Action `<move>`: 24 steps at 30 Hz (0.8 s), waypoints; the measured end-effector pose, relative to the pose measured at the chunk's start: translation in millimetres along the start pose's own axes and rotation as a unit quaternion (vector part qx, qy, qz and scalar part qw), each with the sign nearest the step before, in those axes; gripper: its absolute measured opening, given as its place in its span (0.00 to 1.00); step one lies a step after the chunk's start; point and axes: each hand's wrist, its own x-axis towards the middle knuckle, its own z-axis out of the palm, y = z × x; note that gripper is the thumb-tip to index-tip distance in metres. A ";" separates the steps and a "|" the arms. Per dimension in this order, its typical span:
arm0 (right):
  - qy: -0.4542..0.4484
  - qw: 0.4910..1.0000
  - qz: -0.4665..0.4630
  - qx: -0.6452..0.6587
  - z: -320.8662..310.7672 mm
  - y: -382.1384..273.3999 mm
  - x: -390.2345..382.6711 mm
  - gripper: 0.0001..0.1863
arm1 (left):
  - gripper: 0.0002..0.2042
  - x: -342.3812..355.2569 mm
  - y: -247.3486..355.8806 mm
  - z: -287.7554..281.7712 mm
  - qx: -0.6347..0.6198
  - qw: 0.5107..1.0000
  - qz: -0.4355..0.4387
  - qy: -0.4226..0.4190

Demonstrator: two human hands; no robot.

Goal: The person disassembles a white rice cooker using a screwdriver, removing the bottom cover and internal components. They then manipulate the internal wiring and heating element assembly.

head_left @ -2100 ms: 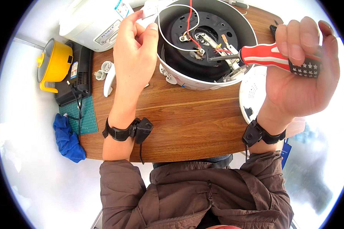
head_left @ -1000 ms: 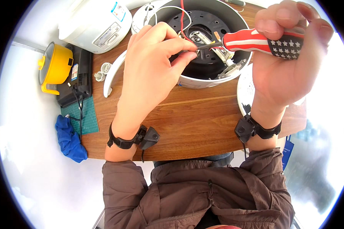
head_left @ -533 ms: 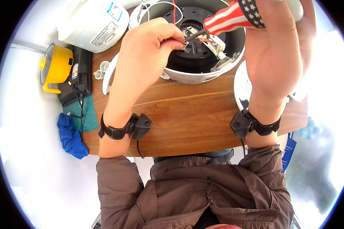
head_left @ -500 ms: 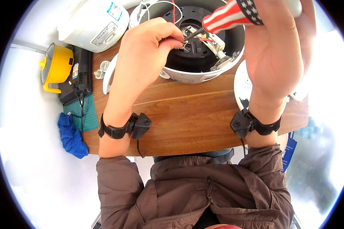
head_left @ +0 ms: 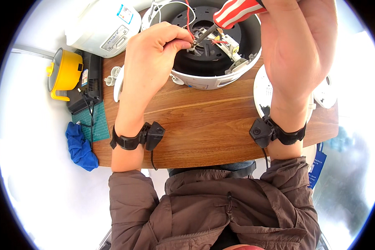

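Observation:
A round white appliance housing (head_left: 210,82), which looks like an opened rice cooker, has its dark inside facing up with wires and a metal bracket (head_left: 227,50) showing. My left hand (head_left: 150,56) reaches over its left side, thumb and forefinger pinched on something small beside a red wire (head_left: 188,18). What the fingertips hold is too small to make out. My right hand (head_left: 298,52) is wrapped round a screwdriver (head_left: 237,13) with a red and white striped handle. The screwdriver's tip points down-left and meets the spot right beside my left fingertips.
On the wooden table (head_left: 187,133), a white round cover (head_left: 261,93) lies partly under my right forearm. Back left stand a white cooker (head_left: 104,29), a yellow pot (head_left: 66,71) on a black device, a green mat (head_left: 99,125) and a blue cloth (head_left: 80,146).
Both hands and the screwdriver have shifted slightly left in the view, and the housing appears a little higher. The screwdriver stays against the spot by my left fingertips.

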 end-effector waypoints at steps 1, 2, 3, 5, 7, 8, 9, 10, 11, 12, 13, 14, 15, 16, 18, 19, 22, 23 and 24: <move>-0.001 1.000 0.003 0.001 0.8 0.0 -1.9 0.17 | 0.05 -0.5 -0.6 0.7 -0.004 1.000 -0.002 0.002; -0.002 1.000 0.004 0.001 0.8 0.4 -2.6 0.16 | 0.05 -1.0 -1.3 1.5 -0.008 1.000 -0.004 0.004; -0.003 1.000 0.004 -0.001 0.6 0.3 -2.6 0.16 | 0.05 -1.2 -1.7 1.8 -0.011 1.000 -0.005 0.005; -0.006 1.000 0.007 -0.002 1.8 0.0 -3.8 0.16 | 0.04 0.0 -1.1 -0.1 -0.004 1.000 -0.001 -0.012; -0.008 1.000 0.010 -0.004 2.5 -0.4 -5.3 0.16 | 0.04 0.9 -0.7 -1.6 -0.008 1.000 -0.004 -0.026; -0.009 1.000 0.010 -0.005 3.2 0.0 -6.0 0.16 | 0.04 1.2 -0.7 -1.9 -0.016 0.999 -0.010 -0.032; -0.009 1.000 0.013 -0.005 4.0 -0.3 -6.7 0.16 | 0.04 1.5 -0.9 -2.5 -0.023 0.999 -0.016 -0.038; -0.010 1.000 0.013 -0.007 4.0 -1.1 -7.2 0.16 | 0.04 2.2 -1.9 -3.2 -0.011 0.999 -0.009 -0.045; -0.011 1.000 0.014 -0.009 4.4 -1.5 -7.9 0.16 | 0.04 3.1 -3.3 -4.2 0.002 0.999 -0.002 -0.053; -0.012 1.000 0.014 -0.010 4.2 -2.0 -7.9 0.16 | 0.04 3.8 -4.4 -4.8 0.014 0.998 0.005 -0.060; -0.012 1.000 0.017 -0.009 4.6 -2.5 -9.1 0.16 | 0.04 3.8 -5.1 -5.2 0.018 0.998 0.008 -0.061; -0.013 1.000 0.017 -0.010 4.7 -3.1 -8.9 0.16 | 0.05 3.8 -5.5 -5.2 0.022 0.998 0.011 -0.061; -0.014 1.000 0.018 -0.010 5.3 -2.4 -9.6 0.15 | 0.05 3.6 -5.7 -5.2 0.026 0.998 0.014 -0.062; -0.014 1.000 0.019 -0.011 5.7 -2.8 -9.8 0.15 | 0.05 3.0 -5.4 -5.2 0.021 0.998 0.012 -0.060; -0.016 1.000 0.020 -0.011 6.3 -2.7 -10.0 0.15 | 0.05 2.0 -4.4 -5.2 0.012 0.998 0.010 -0.055; -0.015 1.000 0.024 -0.012 5.8 -3.3 -10.3 0.15 | 0.05 2.1 -4.7 -4.5 0.020 0.998 0.014 -0.053; -0.017 0.999 0.027 -0.017 4.6 -3.2 -10.8 0.15 | 0.05 1.8 -5.0 -2.8 0.031 0.998 0.023 -0.047; -0.018 0.999 0.029 -0.019 4.8 -3.5 -10.5 0.15 | 0.05 1.5 -4.3 -2.4 0.027 0.998 0.023 -0.046; -0.021 0.999 0.033 -0.021 4.5 -4.2 -11.2 0.15 | 0.05 1.0 -3.8 -2.2 0.023 0.998 0.023 -0.045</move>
